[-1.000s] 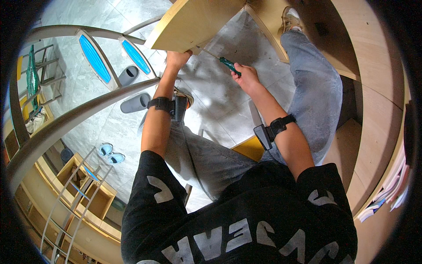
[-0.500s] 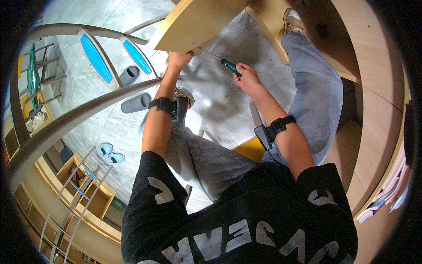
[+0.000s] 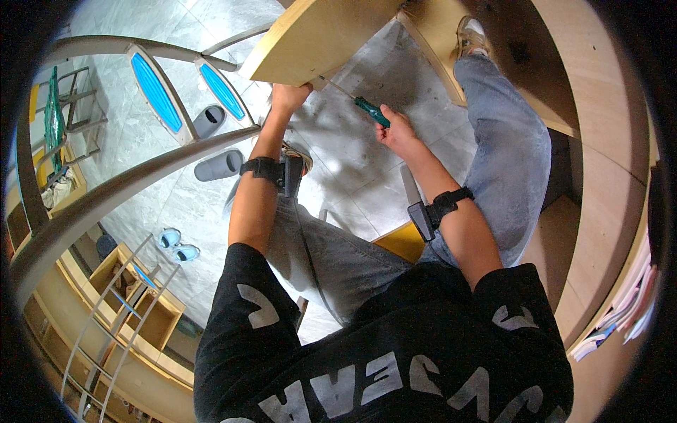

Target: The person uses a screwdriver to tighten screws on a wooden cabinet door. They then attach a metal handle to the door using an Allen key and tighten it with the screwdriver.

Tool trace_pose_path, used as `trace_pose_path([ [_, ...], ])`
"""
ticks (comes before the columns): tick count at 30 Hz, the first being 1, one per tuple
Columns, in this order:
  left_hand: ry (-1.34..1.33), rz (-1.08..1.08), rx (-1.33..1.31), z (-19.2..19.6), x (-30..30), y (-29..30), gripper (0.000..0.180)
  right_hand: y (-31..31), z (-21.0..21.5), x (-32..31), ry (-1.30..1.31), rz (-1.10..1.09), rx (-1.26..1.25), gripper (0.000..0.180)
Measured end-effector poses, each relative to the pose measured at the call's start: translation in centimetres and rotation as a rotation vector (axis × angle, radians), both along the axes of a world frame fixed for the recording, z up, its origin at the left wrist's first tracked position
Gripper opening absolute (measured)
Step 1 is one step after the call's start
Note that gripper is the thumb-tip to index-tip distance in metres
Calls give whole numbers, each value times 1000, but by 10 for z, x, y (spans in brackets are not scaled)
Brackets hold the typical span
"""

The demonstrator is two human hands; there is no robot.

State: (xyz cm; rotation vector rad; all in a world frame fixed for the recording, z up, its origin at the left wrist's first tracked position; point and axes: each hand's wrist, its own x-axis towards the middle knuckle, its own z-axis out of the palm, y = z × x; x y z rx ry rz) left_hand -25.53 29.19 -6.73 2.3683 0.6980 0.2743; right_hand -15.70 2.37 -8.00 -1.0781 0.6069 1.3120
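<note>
Slanting up-left, the thin-shafted screwdriver (image 3: 369,109) looks green-handled.

The floor (image 3: 159,201) is bright left of the hands (image 3: 398,132). Soft shadows (image 3: 338,151) lie between them. Far around, edges bend into black.

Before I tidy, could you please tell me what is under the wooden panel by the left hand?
Grey floor shows beside the wooden panel, and the left hand partly at its edge; whatever lies directly beneath is covered.
</note>
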Motion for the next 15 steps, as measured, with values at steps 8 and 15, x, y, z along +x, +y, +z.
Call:
trace_pose_path([
  [8, 1, 29, -20, -2, 0, 1, 36, 9, 8, -12, -279, -127, -32, 21],
  [15, 2, -3, 18, 1, -1, -1, 33, -3, 3, 0, 116, 88, 144, 42],
])
